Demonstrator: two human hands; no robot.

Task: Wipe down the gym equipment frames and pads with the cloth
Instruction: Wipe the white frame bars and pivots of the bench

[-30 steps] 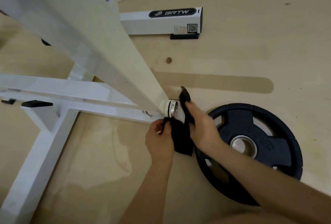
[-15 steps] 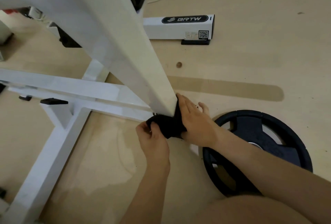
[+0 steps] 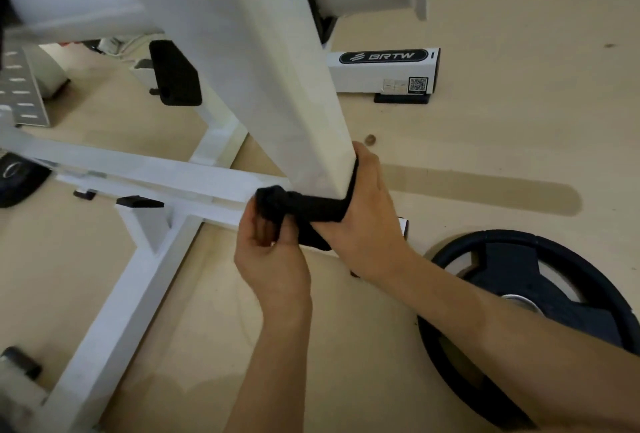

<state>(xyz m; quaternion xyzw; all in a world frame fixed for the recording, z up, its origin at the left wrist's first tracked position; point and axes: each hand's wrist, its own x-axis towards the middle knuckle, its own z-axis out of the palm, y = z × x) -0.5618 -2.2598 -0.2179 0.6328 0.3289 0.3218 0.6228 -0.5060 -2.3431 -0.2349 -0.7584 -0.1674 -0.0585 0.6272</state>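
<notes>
A black weight plate point(image 3: 519, 259) lies flat on the pale wooden floor point(image 3: 502, 141), near a small brown spot point(image 3: 370, 138).

Centre: cloth point(image 3: 304, 205) under beam point(image 3: 277, 69) end; left hand point(image 3: 273, 259) at its left, right hand point(image 3: 363, 224) at its right. Near right: weight plate point(image 3: 540, 294) on floor point(image 3: 502, 121).
</notes>
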